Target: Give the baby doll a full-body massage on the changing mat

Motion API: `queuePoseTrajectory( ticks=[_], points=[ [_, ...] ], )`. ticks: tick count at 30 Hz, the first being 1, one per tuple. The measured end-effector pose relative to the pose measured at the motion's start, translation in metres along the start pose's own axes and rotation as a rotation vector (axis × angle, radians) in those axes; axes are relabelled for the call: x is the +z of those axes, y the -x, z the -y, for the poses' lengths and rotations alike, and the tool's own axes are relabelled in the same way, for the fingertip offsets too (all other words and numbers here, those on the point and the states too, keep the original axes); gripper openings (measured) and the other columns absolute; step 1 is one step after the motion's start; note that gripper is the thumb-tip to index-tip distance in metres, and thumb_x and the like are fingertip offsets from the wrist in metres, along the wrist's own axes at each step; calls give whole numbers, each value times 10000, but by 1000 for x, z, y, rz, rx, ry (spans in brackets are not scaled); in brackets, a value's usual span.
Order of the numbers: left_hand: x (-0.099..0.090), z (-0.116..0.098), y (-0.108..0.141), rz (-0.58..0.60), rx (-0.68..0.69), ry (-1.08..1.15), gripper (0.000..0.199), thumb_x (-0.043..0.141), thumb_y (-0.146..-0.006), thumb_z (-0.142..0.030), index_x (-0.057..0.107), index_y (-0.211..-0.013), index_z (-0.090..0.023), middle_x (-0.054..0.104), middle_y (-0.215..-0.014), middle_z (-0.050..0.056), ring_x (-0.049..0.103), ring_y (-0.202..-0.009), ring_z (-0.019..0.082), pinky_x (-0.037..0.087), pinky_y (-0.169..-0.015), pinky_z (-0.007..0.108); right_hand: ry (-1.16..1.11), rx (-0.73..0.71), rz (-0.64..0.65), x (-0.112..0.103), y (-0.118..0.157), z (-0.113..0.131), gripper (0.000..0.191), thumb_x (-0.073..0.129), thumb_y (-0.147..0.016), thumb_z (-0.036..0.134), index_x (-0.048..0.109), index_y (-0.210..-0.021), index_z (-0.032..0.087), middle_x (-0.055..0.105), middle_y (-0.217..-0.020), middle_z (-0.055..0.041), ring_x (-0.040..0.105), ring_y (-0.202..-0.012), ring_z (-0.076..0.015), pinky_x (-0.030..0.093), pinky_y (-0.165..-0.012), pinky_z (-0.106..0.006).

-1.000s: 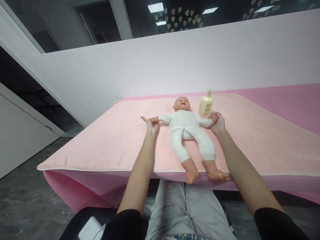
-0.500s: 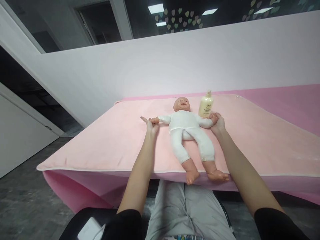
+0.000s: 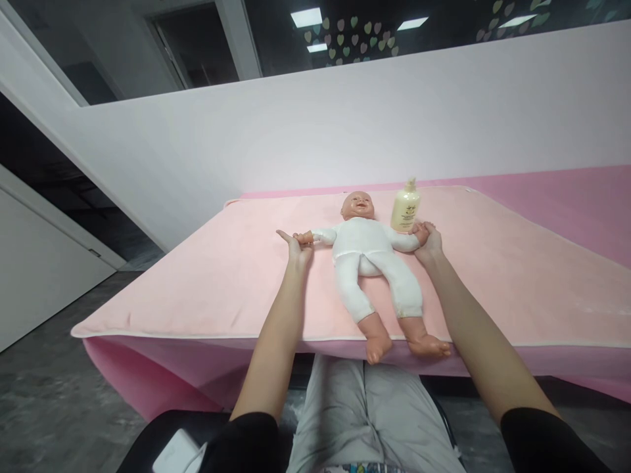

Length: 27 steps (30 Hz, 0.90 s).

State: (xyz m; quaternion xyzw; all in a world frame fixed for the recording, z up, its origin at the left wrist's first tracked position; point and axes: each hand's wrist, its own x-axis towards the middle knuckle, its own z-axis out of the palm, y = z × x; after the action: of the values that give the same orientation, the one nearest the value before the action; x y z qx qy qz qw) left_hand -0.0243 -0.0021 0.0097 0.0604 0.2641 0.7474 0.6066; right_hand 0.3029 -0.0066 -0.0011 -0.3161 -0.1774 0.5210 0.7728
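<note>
we've left hand (image 3: 298, 252) & right hand (image 3: 432, 247) each holding an arm end of doll (image 3: 363, 236), head far, feet nr; bottle (image 3: 405, 209) far side.

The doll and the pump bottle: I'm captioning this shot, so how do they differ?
The doll lies face up; the pump bottle stands upright. The doll is larger than the pump bottle. The doll is mostly white, while the pump bottle is pale yellow. Both rest on the pink blanket.
</note>
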Motion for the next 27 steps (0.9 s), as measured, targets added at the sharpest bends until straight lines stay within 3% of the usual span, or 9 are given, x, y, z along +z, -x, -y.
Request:
queuePoseTrajectory(
  ticks=[6, 15, 27],
  points=[
    [-1, 0, 0, 13, 2, -12, 646, 350, -681, -819, 264, -537, -195, 259, -467, -66, 351, -416, 63, 443, -491, 192, 15, -7, 11, -1, -2, -1, 235, 496, -860, 209, 387, -652, 208, 453, -524, 78, 458, -418, -71, 456, -440, -180],
    [-1, 0, 2, 14, 0, -15, 627, 369, -719, -795, 308, -551, -193, 291, -479, -56, 402, -444, 70, 442, -498, 191, -12, 27, -38, 3, 3, 2, 255, 393, -896, 159, 396, -645, 204, 465, -512, 66, 466, -419, -79, 466, -451, -189],
    [1, -1, 0, 17, -22, 31, 581, 422, -693, -783, 349, -633, -209, 308, -465, -79, 366, -421, 61, 428, -476, 169, 17, -17, 24, -2, -3, -2, 253, 504, -861, 220, 373, -645, 212, 439, -506, 80, 460, -414, -77, 475, -458, -190]
  ],
)
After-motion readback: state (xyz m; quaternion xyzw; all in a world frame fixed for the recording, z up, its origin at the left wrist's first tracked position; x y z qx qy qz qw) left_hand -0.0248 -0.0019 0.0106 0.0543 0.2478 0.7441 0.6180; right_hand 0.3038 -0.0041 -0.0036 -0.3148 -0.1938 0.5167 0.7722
